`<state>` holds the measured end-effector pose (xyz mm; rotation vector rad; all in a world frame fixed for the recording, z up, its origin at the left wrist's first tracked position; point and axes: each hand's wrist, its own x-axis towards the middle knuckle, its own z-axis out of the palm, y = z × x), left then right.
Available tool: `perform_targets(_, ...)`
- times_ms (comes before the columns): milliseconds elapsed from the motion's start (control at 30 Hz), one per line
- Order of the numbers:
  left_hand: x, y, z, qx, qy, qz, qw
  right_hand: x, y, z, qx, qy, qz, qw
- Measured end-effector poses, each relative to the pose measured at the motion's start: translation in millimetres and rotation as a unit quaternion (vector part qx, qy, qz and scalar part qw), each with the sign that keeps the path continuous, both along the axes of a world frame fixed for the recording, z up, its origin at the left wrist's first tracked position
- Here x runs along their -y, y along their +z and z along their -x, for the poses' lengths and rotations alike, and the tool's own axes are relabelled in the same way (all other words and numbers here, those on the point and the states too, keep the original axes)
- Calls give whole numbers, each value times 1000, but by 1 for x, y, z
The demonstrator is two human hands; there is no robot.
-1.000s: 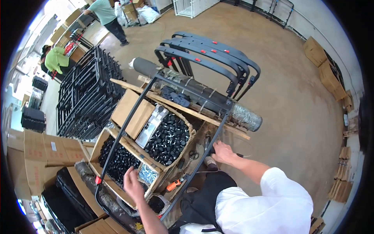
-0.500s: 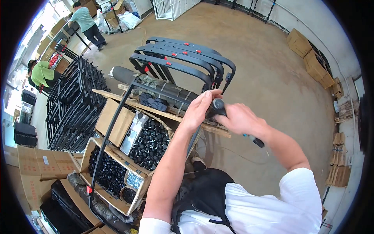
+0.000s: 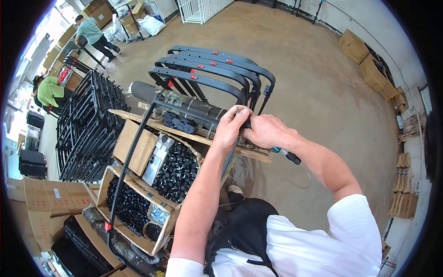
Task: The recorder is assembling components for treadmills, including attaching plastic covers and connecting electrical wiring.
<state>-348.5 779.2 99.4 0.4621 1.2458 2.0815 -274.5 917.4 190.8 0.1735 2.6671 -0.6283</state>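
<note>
A bent black tube frame [image 3: 123, 173] with a red clip lies across the boxes and a padded roll. My left hand [image 3: 230, 128] is closed round its far right corner, the thumb on top. Close against it, my right hand [image 3: 269, 130] is closed on a dark hand-held power driver [image 3: 290, 157]. Only the driver's lower end, with a blue ring, shows below my wrist; its front is hidden between my hands. A thin hose or cable hangs near it. To the left, a box holds many black round-headed knobs [image 3: 175, 173].
Several curved black frames [image 3: 207, 76] with red clips stand just beyond my hands. A wooden plank [image 3: 256, 154] runs under the work. A carton of small black parts [image 3: 127, 203] is nearer. Stacked frames [image 3: 92, 129] and two people are at far left; cartons [image 3: 376, 76] line the right wall.
My right hand has moved left against my left hand and turned, so the driver's rounded end no longer shows. The view has shifted slightly. The far person at upper left leans further forward.
</note>
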Motion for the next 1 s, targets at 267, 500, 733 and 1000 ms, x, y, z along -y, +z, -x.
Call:
perform_targets(267, 3, -5, -2, -8, 10, 34, 999, -1, -10, 8, 58, -38, 11, 998)
perform_targets(500, 7, -10, -3, 10, 11, 9, 1000, 7, -4, 14, 83, -30, -4, 996)
perform_targets(733, 6, -1, -5, -13, 2, 33, 999, 15, 11, 8, 104, -93, 42, 989)
perform_targets(1000, 50, 51, 42, -111, 73, 2, 991, 63, 55, 54, 8, -32, -47, 998)
